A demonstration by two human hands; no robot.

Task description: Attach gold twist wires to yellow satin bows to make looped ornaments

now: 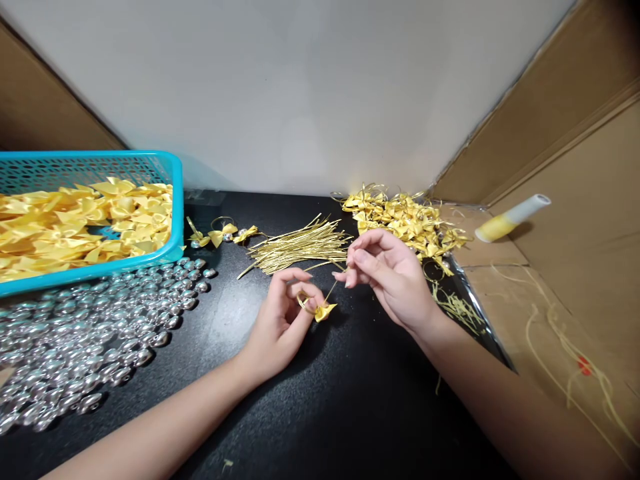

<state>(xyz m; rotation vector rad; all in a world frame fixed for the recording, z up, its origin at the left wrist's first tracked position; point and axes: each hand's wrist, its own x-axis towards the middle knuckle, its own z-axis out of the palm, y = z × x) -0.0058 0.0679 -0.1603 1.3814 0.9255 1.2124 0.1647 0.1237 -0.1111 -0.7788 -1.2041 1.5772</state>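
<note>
My left hand point(287, 317) pinches a small yellow bow point(324, 312) with a loop of gold cord beside its fingers. From the bow a thin gold cord point(331, 291) runs up to the right. My right hand point(383, 270) is closed on the cord's upper end, its thumb and fingers pressed together. Just behind the hands lies a bundle of gold cords point(300, 245) on the black table point(280, 427). A heap of yellow bows with gold loops point(400, 217) sits behind my right hand.
A turquoise basket point(177, 200) of yellow bows stands at the left, with many silver beads point(100, 333) in front. A few looped bows point(223, 235) lie beside it. Cord scraps point(457, 307) and a yellow-white tube point(513, 219) are at the right, near cardboard walls.
</note>
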